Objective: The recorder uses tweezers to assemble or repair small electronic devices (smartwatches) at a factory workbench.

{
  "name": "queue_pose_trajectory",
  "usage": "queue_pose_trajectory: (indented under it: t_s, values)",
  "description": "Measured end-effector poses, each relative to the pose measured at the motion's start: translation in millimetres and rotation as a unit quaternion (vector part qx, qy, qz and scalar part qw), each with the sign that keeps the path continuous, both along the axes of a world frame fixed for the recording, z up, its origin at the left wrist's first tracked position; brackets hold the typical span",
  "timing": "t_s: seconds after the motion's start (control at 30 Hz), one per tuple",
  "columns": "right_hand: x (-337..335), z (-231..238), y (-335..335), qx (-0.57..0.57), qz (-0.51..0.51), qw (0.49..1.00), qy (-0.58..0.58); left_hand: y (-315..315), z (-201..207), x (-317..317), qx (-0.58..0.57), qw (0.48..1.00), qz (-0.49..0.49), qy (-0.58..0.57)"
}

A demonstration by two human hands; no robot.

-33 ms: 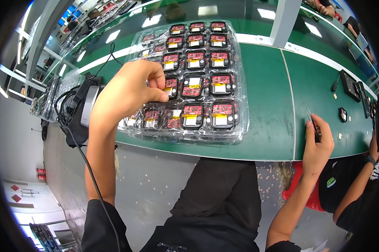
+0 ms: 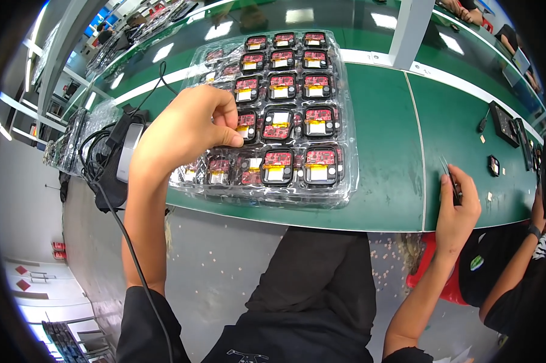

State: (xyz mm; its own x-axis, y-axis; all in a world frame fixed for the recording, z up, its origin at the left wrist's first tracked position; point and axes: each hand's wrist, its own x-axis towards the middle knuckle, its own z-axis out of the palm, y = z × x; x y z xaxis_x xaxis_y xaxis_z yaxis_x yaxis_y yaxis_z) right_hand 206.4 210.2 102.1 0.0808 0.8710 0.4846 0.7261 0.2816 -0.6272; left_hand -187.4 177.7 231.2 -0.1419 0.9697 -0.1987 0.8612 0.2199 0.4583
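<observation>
No clear change vs the earlier frame: left grip (image 2: 191,127) is in the same spot, thumb tip at the lower-left edge of a unit (image 2: 246,127) and fingers curled by its left side, can't tell if it's actually pinched. That unit sits just right of the left grip, red board and white block facing up, in the clear tray (image 2: 350,181), directly left of a flipped-round unit (image 2: 277,124). Farther right, right grip (image 2: 460,202) is closed around tweezers (image 2: 449,172), tips up, at the counter (image 2: 385,151) edge, well apart from the tray.
</observation>
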Motion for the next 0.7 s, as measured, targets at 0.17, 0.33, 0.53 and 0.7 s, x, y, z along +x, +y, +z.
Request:
queue_pose_trajectory:
  t_s: [0.17, 0.33, 0.53, 0.7]
  values:
    - [5.5, 2.2, -3.2, -0.004, -0.010, 1.000, 0.011, 8.6, 2.9, -0.1, 0.000, 0.997, -0.060, 0.049]
    - [5.8, 12.2, -14.5, -0.031, 0.042, 0.993, 0.104, -19.0, -3.6, -2.7, 0.091, 0.995, -0.013, 0.031]
    - [65.0, 17.2, -9.1, -0.002, -0.131, 0.985, -0.112, -43.6, -31.9, 20.8, 0.272, 0.960, 0.057, -0.024]
    - [107.6, 13.8, 38.7, 0.006, -0.174, 0.965, -0.195, -73.7, -34.9, 55.2, 0.461, 0.885, -0.002, 0.069]
